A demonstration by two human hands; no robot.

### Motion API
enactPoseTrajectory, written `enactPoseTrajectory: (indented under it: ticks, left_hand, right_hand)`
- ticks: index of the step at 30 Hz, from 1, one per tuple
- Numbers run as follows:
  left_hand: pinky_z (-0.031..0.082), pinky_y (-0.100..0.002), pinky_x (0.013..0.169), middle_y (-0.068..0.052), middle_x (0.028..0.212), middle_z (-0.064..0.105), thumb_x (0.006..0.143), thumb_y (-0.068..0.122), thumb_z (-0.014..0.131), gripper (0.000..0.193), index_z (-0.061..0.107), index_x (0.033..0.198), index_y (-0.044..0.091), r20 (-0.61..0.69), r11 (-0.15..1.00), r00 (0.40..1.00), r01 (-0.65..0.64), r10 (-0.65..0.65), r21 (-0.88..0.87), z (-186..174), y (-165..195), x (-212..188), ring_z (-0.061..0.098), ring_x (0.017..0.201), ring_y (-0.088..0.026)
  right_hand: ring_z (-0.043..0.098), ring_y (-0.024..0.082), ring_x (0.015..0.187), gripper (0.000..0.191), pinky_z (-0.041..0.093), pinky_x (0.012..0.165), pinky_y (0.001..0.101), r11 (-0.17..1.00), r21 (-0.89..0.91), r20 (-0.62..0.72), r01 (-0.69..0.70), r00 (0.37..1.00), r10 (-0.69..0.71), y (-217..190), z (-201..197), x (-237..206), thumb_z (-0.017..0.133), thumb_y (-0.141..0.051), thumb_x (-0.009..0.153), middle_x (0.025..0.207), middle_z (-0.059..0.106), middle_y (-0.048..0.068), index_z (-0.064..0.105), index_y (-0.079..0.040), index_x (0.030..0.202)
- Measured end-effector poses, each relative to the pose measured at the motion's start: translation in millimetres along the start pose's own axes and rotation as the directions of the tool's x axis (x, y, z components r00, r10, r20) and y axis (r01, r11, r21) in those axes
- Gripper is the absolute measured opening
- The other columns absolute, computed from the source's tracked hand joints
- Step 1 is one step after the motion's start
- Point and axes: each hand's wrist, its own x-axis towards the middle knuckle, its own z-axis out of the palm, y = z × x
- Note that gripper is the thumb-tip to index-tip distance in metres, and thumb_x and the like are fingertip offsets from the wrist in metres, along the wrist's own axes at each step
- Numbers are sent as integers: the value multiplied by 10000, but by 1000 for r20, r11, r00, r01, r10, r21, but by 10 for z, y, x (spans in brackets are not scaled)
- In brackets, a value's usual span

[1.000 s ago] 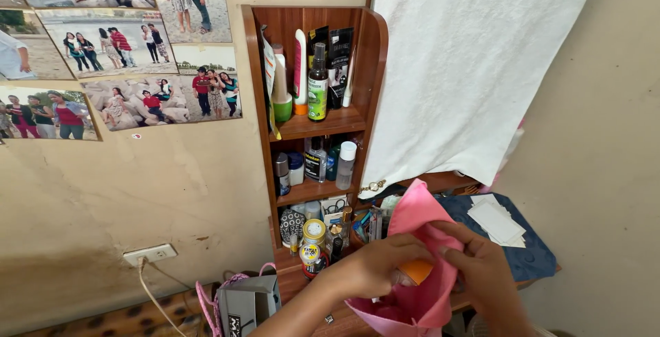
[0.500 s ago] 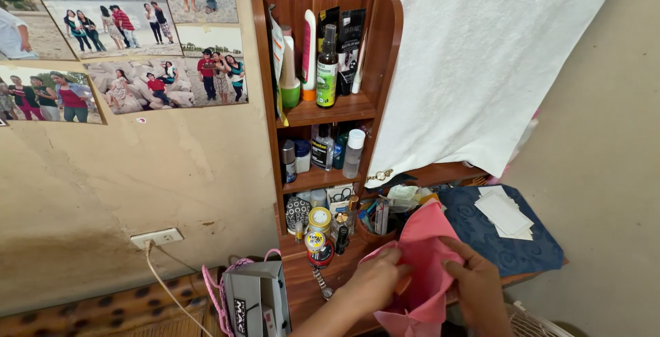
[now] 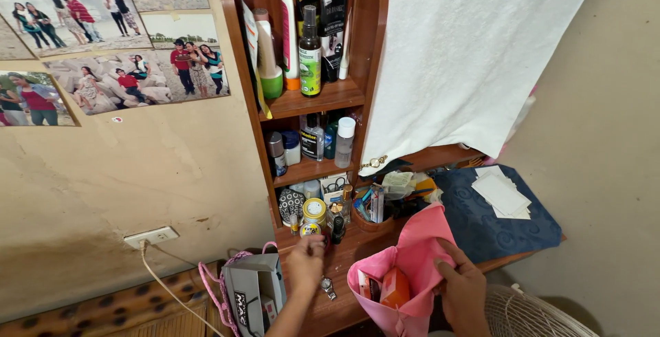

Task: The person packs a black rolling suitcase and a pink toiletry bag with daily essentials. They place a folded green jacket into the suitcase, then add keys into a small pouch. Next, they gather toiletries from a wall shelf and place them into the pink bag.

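Pink pouch sitting open on the wooden surface; my right hand is gripping its rim. Left hand, fingers pinching, is reaching a small yellow-lidded jar. Next, I judge: a steady lift clear of neighbouring bottles.

A pink pouch is seen, with an orange box inside it. A white towel is hung beside the brown wooden shelf, and a dark blue patterned cloth is laid on the bench. A yellow-lidded jar and a grey bag with pink handles are also shown.
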Motion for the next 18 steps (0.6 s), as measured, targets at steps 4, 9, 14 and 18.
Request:
enactPoseTrajectory:
  ticks: [4,9,14,18]
  left_hand:
    - [557,-481,836,-115,1177,633,799,228,799,453,639,1219,169,14,899,998,46,-58,435,-42,-99,240,665,993,-345]
    - [550,-488,896,-111,1338,507,771,283,842,660,527,1343,186,92,799,993,1,-70,602,83,-59,375,549,1199,-357]
    - [556,-475,909,-110,1353,504,776,253,832,619,551,1321,170,96,764,993,-9,-69,645,185,-183,427,538,1209,-354]
    - [559,-482,891,-85,1396,505,792,221,805,543,578,1280,157,95,758,994,-18,-59,652,211,-298,444,550,1188,-352]
  right_hand:
    - [571,133,544,437,419,423,287,995,97,32,7,999,-10,-44,109,-53,597,15,883,871,681,54,660,-23,1314]
    - [578,143,538,425,438,420,296,998,53,10,40,999,-40,-106,128,-84,590,23,897,865,688,74,659,-8,1315]
    - [529,132,507,456,434,438,285,997,7,-13,71,997,-71,-84,18,-67,598,44,884,816,651,77,665,-12,1331]
    - [497,129,497,462,414,441,281,998,-46,-28,38,999,-39,-88,-42,-72,611,42,883,794,643,84,676,-22,1336]
